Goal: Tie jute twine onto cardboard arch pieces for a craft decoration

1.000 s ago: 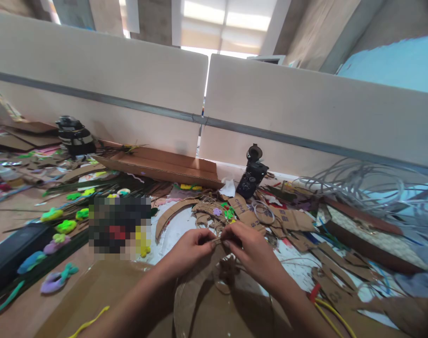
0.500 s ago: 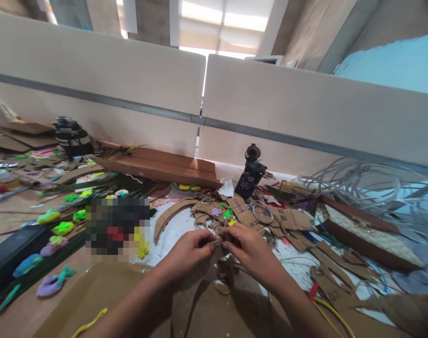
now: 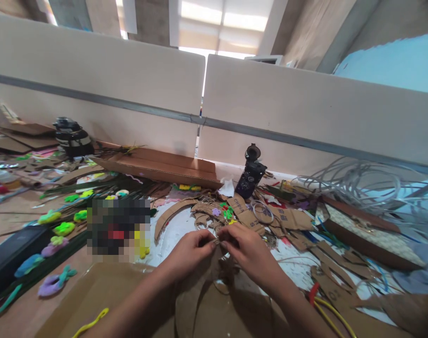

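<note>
Both my hands meet over the middle of the worktable, fingertips almost touching. My left hand pinches a thin brown twine between thumb and forefinger. From the other side, my right hand is closed on the same twine, its fingers bent. Below them a tangle of brown twine hangs over a cardboard piece close to my body. Just beyond my fingertips lies a curved, twine-wrapped cardboard strip with small purple and green flowers on it. The exact grip is partly hidden by my fingers.
A black bottle with its lid up stands ahead. An open cardboard tray lies along the white partition. To the right are a bag, coiled clear tubing and cardboard scraps; fuzzy flowers are at left.
My hands stay nearly in place, with slight finger movement on the twine. The cardboard near my body has shifted a little.
</note>
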`<control>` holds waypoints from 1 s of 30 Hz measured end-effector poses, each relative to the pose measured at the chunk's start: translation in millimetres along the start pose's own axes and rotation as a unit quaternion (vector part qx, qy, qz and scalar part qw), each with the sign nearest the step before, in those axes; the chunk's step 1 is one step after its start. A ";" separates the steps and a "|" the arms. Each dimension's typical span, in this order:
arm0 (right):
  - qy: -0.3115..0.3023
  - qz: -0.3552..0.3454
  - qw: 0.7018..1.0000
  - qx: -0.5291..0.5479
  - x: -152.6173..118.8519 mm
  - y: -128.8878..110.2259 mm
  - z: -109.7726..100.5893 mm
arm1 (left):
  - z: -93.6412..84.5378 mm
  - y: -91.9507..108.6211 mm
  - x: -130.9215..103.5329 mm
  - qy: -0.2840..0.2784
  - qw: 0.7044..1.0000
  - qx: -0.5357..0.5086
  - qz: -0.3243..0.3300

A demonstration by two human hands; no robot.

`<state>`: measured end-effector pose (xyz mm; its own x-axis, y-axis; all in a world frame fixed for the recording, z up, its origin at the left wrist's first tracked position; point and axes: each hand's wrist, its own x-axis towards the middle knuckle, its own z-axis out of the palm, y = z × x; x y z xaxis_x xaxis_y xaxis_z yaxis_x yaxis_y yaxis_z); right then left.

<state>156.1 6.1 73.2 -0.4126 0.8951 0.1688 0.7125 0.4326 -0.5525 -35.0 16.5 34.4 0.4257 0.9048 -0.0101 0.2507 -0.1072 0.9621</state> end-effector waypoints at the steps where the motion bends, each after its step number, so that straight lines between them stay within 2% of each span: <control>1: 0.004 -0.002 1.000 0.002 0.1 -0.2 -0.4 | -0.2 1.4 -0.2 0.002 1.000 -0.006 -0.001; 10: 0.014 -0.024 1.000 0.014 -1.4 11.3 5.0 | 1.6 -1.3 -2.9 0.014 1.000 0.005 0.009; 16: -0.016 -0.033 0.999 0.022 0.1 23.8 8.6 | 1.4 -5.9 -5.1 0.005 0.999 0.042 0.013; 21: -0.007 -0.039 0.999 0.010 -1.6 23.5 13.3 | 3.1 -8.8 -4.3 0.018 1.000 0.017 0.005; 26: 0.009 -0.042 0.999 -0.002 -3.2 22.2 17.4 | 5.1 -8.9 -4.0 0.032 0.998 0.050 -0.011; 30: 0.005 -0.042 0.999 0.010 -2.6 21.9 16.0 | 5.3 -9.3 -4.1 0.034 0.999 0.035 -0.023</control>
<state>163.7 11.5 47.6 -0.4648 0.8564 0.2247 0.6631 0.5048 -0.5527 -34.5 11.6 24.0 0.3530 0.9350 -0.0337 0.3301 -0.0908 0.9396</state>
